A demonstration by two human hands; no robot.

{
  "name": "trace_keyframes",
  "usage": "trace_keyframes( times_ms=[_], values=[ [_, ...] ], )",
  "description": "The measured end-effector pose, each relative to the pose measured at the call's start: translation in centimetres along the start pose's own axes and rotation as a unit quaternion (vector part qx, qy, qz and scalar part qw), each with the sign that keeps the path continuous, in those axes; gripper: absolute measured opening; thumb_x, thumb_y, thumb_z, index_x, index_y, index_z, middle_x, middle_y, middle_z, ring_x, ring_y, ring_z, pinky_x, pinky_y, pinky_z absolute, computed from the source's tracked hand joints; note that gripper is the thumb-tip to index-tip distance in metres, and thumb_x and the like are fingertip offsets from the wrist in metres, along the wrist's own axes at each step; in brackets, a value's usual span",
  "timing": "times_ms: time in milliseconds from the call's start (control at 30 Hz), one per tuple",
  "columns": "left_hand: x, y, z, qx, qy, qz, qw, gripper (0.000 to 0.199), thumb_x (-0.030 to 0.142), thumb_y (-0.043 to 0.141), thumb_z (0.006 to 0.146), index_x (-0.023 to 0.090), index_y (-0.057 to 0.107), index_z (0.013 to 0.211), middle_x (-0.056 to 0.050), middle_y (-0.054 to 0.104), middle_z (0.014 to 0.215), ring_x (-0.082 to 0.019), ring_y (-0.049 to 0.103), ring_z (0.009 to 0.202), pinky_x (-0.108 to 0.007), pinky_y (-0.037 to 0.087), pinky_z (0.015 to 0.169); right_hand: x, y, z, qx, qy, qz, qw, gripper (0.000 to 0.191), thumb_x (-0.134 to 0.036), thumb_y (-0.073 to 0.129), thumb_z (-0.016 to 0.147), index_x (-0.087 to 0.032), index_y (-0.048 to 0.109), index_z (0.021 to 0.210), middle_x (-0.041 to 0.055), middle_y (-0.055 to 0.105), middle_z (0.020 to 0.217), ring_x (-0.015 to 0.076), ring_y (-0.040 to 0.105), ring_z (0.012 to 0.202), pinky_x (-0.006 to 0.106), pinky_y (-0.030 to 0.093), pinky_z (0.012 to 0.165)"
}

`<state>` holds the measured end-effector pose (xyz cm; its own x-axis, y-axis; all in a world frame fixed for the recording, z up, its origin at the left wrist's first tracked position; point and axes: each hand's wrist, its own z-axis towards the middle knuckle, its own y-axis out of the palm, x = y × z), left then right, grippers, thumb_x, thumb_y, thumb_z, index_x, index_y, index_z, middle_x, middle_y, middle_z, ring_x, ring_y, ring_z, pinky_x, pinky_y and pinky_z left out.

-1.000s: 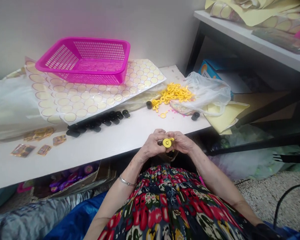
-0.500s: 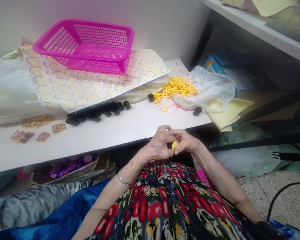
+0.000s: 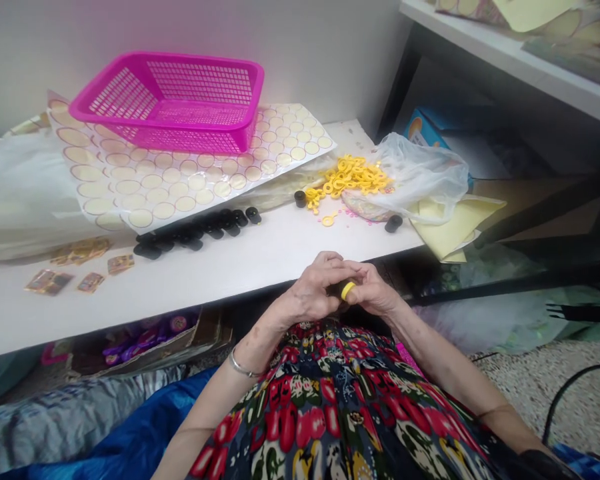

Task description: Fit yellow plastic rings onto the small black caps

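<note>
My left hand [image 3: 317, 288] and my right hand [image 3: 375, 291] meet just in front of the table's front edge, above my lap. Between them shows a small yellow plastic ring [image 3: 348, 291], with my right thumb pressed on it. My left fingers and thumb curl in from the other side; a dark patch beside the ring may be a part in the grip or only shadow. On the table beyond lie a heap of yellow ring-shaped pieces [image 3: 357, 175], a black cap [image 3: 300, 199] beside it and another black cap [image 3: 393, 223] to the right.
A row of black caps [image 3: 195, 233] lies along sticker sheets [image 3: 170, 193], with a pink basket [image 3: 165, 127] on top. Small printed packets [image 3: 49, 281] lie at left. A clear plastic bag [image 3: 420, 170] and yellow paper [image 3: 460, 227] sit right, below a white shelf [image 3: 520, 60].
The yellow ring has turned between my fingers and now shows its side, with my right thumb further over it. The view has shifted slightly.
</note>
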<state>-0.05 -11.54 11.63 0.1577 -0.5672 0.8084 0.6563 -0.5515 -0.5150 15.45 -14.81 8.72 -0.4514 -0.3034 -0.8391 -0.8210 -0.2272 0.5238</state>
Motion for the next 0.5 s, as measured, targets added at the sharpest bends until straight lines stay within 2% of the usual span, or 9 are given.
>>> trace_keyframes(
  times_ms=[67, 133, 200, 300, 367, 500],
  values=[
    [0.0, -0.4, -0.4, 0.041, -0.001, -0.015, 0.999, 0.054, 0.006, 0.057, 0.063, 0.024, 0.059, 0.113, -0.007, 0.057, 0.108, -0.021, 0.048, 0.103, -0.038, 0.041, 0.091, -0.2, -0.2, -0.1, -0.015, -0.005, 0.007, 1.000, 0.052, -0.020, 0.079, 0.043, -0.017, 0.067, 0.093, 0.0041, 0.066, 0.091, 0.0188, 0.061, 0.083, 0.029, 0.048, 0.074],
    [-0.1, -0.6, -0.9, 0.064, -0.011, -0.025, 0.998, 0.054, 0.007, 0.060, 0.064, 0.025, 0.058, 0.115, -0.008, 0.052, 0.114, -0.022, 0.048, 0.107, -0.037, 0.042, 0.090, -0.3, -0.4, -0.4, -0.035, 0.005, 0.011, 0.999, 0.057, -0.017, 0.080, 0.042, -0.018, 0.065, 0.098, 0.0038, 0.067, 0.086, 0.0191, 0.062, 0.080, 0.034, 0.049, 0.076],
    [-0.1, -0.6, -1.3, 0.065, -0.014, -0.045, 0.997, 0.054, 0.009, 0.064, 0.063, 0.026, 0.058, 0.115, -0.008, 0.051, 0.115, -0.022, 0.048, 0.108, -0.037, 0.043, 0.091, -0.3, -0.5, -0.7, -0.048, 0.009, 0.012, 0.999, 0.060, -0.016, 0.081, 0.043, -0.019, 0.064, 0.101, 0.0041, 0.067, 0.085, 0.0198, 0.063, 0.078, 0.037, 0.049, 0.078],
    [-0.1, -0.3, -1.6, 0.057, -0.010, -0.092, 0.994, 0.057, 0.011, 0.068, 0.063, 0.028, 0.057, 0.116, -0.007, 0.051, 0.115, -0.021, 0.049, 0.107, -0.039, 0.043, 0.093, -0.4, -0.2, -1.2, -0.054, -0.015, 0.008, 0.998, 0.061, -0.018, 0.082, 0.044, -0.018, 0.064, 0.103, 0.0061, 0.066, 0.096, 0.0210, 0.064, 0.081, 0.042, 0.048, 0.082],
    [-0.1, -0.2, -1.6, 0.064, 0.000, -0.120, 0.991, 0.056, 0.011, 0.069, 0.063, 0.028, 0.058, 0.116, -0.007, 0.051, 0.115, -0.021, 0.050, 0.107, -0.040, 0.042, 0.093, -0.4, 0.2, -1.3, -0.056, -0.043, -0.004, 0.997, 0.062, -0.019, 0.083, 0.044, -0.018, 0.065, 0.103, 0.0067, 0.064, 0.102, 0.0210, 0.063, 0.083, 0.042, 0.047, 0.084],
    [-0.5, -0.1, -1.5, 0.083, 0.046, -0.133, 0.987, 0.048, 0.008, 0.064, 0.066, 0.027, 0.061, 0.110, -0.007, 0.053, 0.112, -0.020, 0.051, 0.105, -0.041, 0.044, 0.089, -0.2, 0.6, -1.1, -0.048, -0.081, -0.040, 0.995, 0.057, -0.015, 0.083, 0.045, -0.019, 0.067, 0.100, 0.0058, 0.061, 0.111, 0.0221, 0.056, 0.104, 0.035, 0.043, 0.091]
  ],
)
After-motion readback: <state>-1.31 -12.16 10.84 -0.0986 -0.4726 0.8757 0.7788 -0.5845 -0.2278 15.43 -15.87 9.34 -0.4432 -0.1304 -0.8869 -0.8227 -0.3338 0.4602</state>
